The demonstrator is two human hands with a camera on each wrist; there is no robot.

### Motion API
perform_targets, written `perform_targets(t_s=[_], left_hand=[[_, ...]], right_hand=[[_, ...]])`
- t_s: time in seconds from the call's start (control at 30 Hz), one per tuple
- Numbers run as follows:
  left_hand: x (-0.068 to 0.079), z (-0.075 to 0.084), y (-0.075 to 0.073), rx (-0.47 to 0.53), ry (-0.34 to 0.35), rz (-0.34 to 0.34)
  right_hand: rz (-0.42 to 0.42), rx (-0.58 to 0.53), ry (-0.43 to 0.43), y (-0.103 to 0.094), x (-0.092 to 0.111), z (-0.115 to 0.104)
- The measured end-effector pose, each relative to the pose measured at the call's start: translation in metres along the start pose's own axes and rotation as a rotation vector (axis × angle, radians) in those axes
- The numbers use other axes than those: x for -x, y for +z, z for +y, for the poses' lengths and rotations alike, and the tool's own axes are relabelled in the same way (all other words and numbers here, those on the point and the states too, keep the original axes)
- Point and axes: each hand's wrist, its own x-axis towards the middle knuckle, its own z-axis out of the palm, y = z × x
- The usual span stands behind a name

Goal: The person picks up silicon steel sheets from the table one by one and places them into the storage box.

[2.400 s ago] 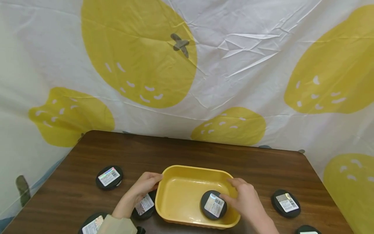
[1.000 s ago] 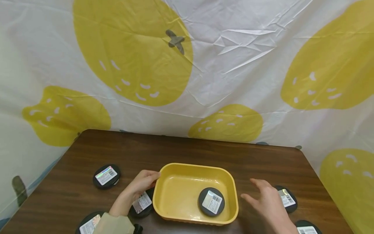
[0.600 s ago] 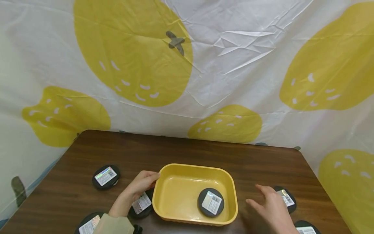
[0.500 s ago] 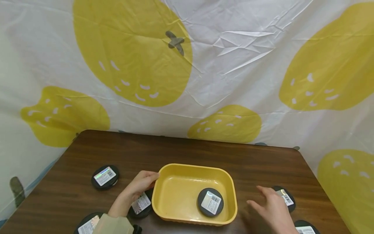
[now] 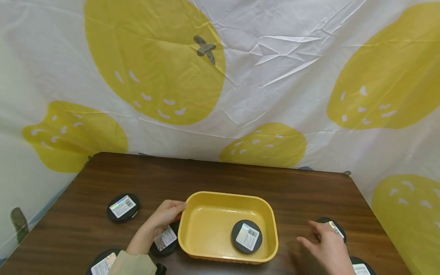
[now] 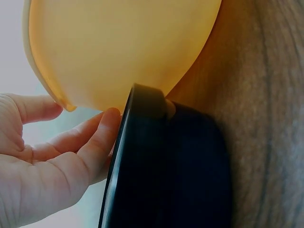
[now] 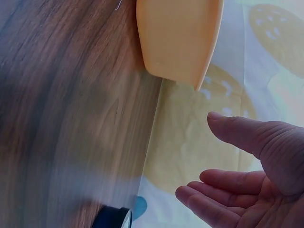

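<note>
A rectangular yellow tray [image 5: 227,259] sits on the brown table, its side wall [image 6: 118,42] large in the left wrist view. My left hand [image 5: 165,214] holds the tray's left rim between thumb and fingers. Inside the tray, toward its right front, lies a flat round black container [image 5: 246,236] with a white barcode label. My right hand [image 5: 326,244] holds nothing; its fingers [image 7: 228,187] and thumb stand apart. It is right of the tray, partly covering a second black container [image 5: 340,230]. A third [image 5: 165,241] lies under my left hand, against the tray's left side.
More black round containers lie on the table [image 5: 220,172]: one at far left [image 5: 123,207], one at front left [image 5: 103,263] near my sleeve, one at front right [image 5: 362,266]. A white curtain [image 5: 268,76] with yellow fruit prints hangs behind the table.
My right hand has let go of the black container, leaving it in the tray. It has moved right and down, away from the tray. My left hand stays at the rim.
</note>
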Motion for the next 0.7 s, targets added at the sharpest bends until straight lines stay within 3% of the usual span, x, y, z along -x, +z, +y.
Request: perform_targets(t_s=[0.47,0.7], left_hand=[[0.001,0.0,0.0,-0.004,0.008,-0.005],[0.001,0.0,0.001,-0.008,0.006,0.021]], right_hand=[[0.046,0.017,0.025,-0.006,0.011,0.027],[0.134,0.051,-0.018,-0.007,0.016,0.039]])
